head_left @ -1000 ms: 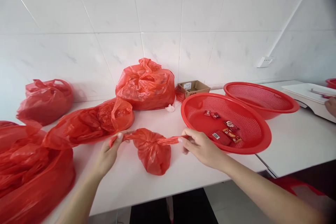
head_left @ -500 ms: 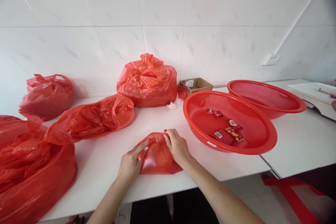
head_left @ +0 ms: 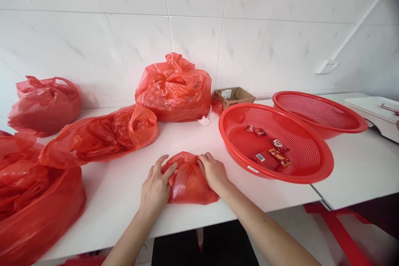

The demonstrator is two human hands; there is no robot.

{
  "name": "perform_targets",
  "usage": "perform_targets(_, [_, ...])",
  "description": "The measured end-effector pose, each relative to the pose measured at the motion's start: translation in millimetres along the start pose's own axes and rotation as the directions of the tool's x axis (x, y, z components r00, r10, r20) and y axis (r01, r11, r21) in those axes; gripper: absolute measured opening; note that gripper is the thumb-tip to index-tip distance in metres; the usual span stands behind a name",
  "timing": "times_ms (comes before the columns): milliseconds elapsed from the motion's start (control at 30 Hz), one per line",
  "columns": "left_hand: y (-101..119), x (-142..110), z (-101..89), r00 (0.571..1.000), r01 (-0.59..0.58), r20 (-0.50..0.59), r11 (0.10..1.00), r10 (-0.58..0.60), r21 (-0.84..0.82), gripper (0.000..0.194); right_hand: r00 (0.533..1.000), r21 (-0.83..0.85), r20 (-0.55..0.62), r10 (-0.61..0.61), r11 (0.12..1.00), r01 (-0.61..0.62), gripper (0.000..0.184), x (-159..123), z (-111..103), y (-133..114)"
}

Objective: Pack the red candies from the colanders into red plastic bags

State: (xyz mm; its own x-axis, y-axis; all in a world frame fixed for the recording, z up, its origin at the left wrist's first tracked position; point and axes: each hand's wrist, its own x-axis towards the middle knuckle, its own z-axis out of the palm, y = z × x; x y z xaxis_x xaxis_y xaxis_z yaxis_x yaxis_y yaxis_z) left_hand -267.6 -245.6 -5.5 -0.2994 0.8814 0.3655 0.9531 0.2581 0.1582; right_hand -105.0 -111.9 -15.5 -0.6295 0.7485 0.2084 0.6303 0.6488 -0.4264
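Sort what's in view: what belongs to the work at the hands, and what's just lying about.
In use:
left hand
right hand
small red bag, pressed under both hands

Lying about:
red basket
snack packets, in that basket
second red basket
cardboard box
other red bags
crumpled tissue

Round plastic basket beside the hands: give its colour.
Bright red round plastic basket, perforated; shows best in the head view.

This looked like a tiled workroom, perhaps for packing: white wall tiles (head_left: 193, 37) rose beyond the right hand (head_left: 213, 172), above a long white counter (head_left: 118, 203), with red plastic baskets (head_left: 249, 107) just beside it.
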Motion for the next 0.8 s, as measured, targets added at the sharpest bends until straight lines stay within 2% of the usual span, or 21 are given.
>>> perform_targets(100, [5, 10, 5.7, 0.996, -0.058, 0.057, 0.988, 0.067, -0.145, 0.05, 0.998, -0.023, 0.057, -0.006, 1.0, 0.007, 0.022, 0, -2, -3])
perform_targets(233, [4, 20, 11.6, 0.984, -0.041, 0.158, 0.962, 0.087, -0.27, 0.05, 0.997, 0.004, 0.073, -0.003, 1.0, 0.003, 0.023, 0, -2, -3])
perform_targets(300, [-1, 21, 6.5, 0.976, -0.05, 0.189, 0.952, 0.111, -0.301, 0.047, 0.999, 0.106, 0.033, 0.005, 0.994, -0.009, 0.024, 1, -2, 0])
perform_targets(367, [-10, 19, -7.0, 0.974, 0.006, 0.209, 0.909, 0.089, -0.417, 0.036, 0.999, 0.334, -0.03, 0.035, 0.942, -0.023, 0.027, 3, -8, 4])
perform_targets(400, [-15, 17, -16.4, 0.975, 0.069, 0.216, 0.862, 0.048, -0.503, 0.031, 0.996, 0.493, -0.05, 0.073, 0.869, -0.039, 0.029, 4, -13, 4])
perform_targets(433, [-21, 14, -26.8, 0.975, 0.146, 0.223, 0.79, -0.012, -0.596, 0.03, 0.992, 0.661, -0.046, 0.119, 0.748, -0.059, 0.032, 6, -19, 4])
perform_targets(500, [-32, 4, -47.4, 0.965, 0.258, 0.23, 0.602, -0.126, -0.756, 0.038, 0.985, 0.915, 0.049, 0.166, 0.388, -0.111, 0.036, 11, -34, 0])
perform_targets(567, [-39, -9, -63.0, 0.963, 0.269, 0.218, 0.471, -0.161, -0.84, 0.046, 0.977, 0.983, 0.175, 0.12, 0.043, -0.181, 0.039, 19, -45, -5])
perform_targets(600, [-40, -16, -67.8, 0.965, 0.258, 0.208, 0.437, -0.161, -0.862, 0.048, 0.972, 0.976, 0.215, 0.089, -0.065, -0.21, 0.041, 24, -47, -8])
perform_targets(633, [-41, -23, -70.4, 0.967, 0.248, 0.199, 0.417, -0.158, -0.874, 0.048, 0.967, 0.966, 0.241, 0.078, -0.116, -0.231, 0.044, 29, -47, -10])
perform_targets(667, [-40, -29, -71.2, 0.969, 0.241, 0.192, 0.4, -0.158, -0.884, 0.047, 0.963, 0.963, 0.254, 0.092, -0.121, -0.243, 0.047, 35, -43, -11])
perform_targets(733, [-37, -35, -69.6, 0.97, 0.228, 0.179, 0.357, -0.166, -0.906, 0.044, 0.957, 0.969, 0.247, 0.154, -0.053, -0.242, 0.052, 46, -32, -13])
perform_targets(800, [-32, -33, -67.6, 0.975, 0.185, 0.141, 0.278, -0.17, -0.943, 0.048, 0.955, 0.973, 0.217, 0.2, 0.033, -0.228, 0.053, 54, -25, -16])
